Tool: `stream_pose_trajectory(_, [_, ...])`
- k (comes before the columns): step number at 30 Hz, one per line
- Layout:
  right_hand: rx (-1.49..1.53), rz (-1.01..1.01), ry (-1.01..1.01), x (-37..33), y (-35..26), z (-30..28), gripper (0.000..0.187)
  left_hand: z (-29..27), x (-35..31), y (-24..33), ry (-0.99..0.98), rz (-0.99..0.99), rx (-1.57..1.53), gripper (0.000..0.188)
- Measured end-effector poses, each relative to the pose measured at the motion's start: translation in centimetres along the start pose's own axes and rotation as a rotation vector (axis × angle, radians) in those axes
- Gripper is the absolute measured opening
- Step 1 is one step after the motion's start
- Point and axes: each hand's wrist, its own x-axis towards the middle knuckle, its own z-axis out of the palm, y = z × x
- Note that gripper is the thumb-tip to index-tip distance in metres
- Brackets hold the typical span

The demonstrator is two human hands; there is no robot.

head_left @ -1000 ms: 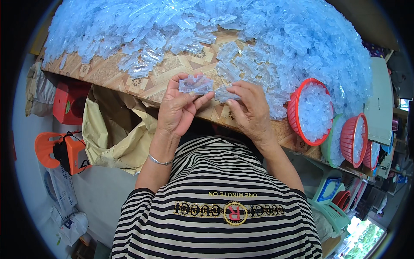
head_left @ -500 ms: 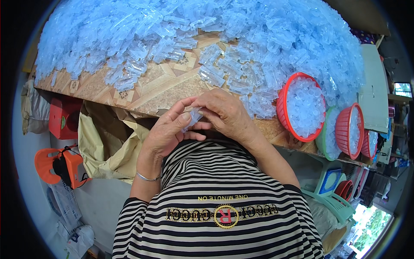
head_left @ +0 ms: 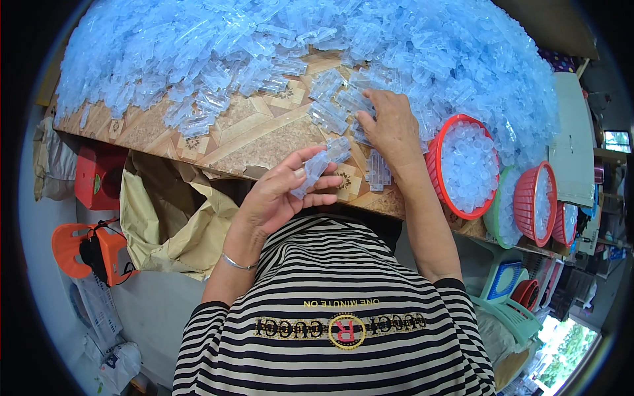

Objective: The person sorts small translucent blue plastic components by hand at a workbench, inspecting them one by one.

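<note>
My left hand (head_left: 281, 191) is above the table's near edge, thumb and fingers closed around a clear plastic tube-like piece (head_left: 309, 177). Another clear part (head_left: 339, 149) sticks out past the fingertips; whether the two are joined I cannot tell. Farther right, my right hand (head_left: 394, 129) reaches over loose clear plastic pieces (head_left: 328, 115) on the tabletop. Its thumb and forefinger are apart, with a piece lying between or under them, not visibly gripped. A large heap of the same bluish clear pieces (head_left: 218, 46) covers the back of the table.
A red basket (head_left: 432, 165) full of small translucent parts stands on the right, with a green basket (head_left: 492, 211) and more red baskets (head_left: 526, 201) beyond. Below the patterned tabletop (head_left: 257, 145) hangs an open brown paper sack (head_left: 152, 241). An orange plastic stool-like object (head_left: 69, 254) sits lower left.
My right hand has left my left hand and moved right and away to the loose pieces. The left hand has turned slightly right, still holding its piece. Some loose pieces near the right hand have shifted.
</note>
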Motion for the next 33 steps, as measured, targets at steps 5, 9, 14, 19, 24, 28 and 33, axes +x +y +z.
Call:
stream_pose_trajectory(5, [0.027, 0.048, -0.092, 1.1, -0.2, -0.3, 0.039, 0.0, 1.2, -0.3, 0.091, 0.164, 0.032, 0.067])
stream_pose_trajectory(9, [0.200, 0.073, -0.025, 1.3, 1.0, 0.4, 0.033, -0.4, 0.9, 0.1, 0.097, 0.211, 0.001, 0.061])
stream_pose_trajectory(14, [0.716, 0.322, -0.057, 1.1, 1.0, -0.2, 0.021, -1.0, 0.6, 0.1, 0.065, 0.313, -0.119, 0.063])
stream_pose_trajectory(19, [0.973, 0.377, -0.118, 0.0, 0.9, -0.6, 0.019, -1.3, 0.9, 0.4, 0.031, 0.308, -0.253, 0.063])
stream_pose_trajectory(24, [0.174, -0.087, -0.002, 0.4, 0.1, -0.5, 0.026, -1.7, 0.8, 0.5, -0.015, 0.319, -0.312, 0.066])
stream_pose_trajectory(28, [-0.016, -0.110, -0.126, 0.8, -0.8, 0.0, 0.030, -0.8, 0.6, 0.8, 0.010, 0.341, -0.190, 0.070])
stream_pose_trajectory(33, [-0.046, -0.087, -0.080, 1.7, -0.4, 0.9, 0.031, -0.6, 0.3, 1.0, 0.027, 0.334, -0.164, 0.071])
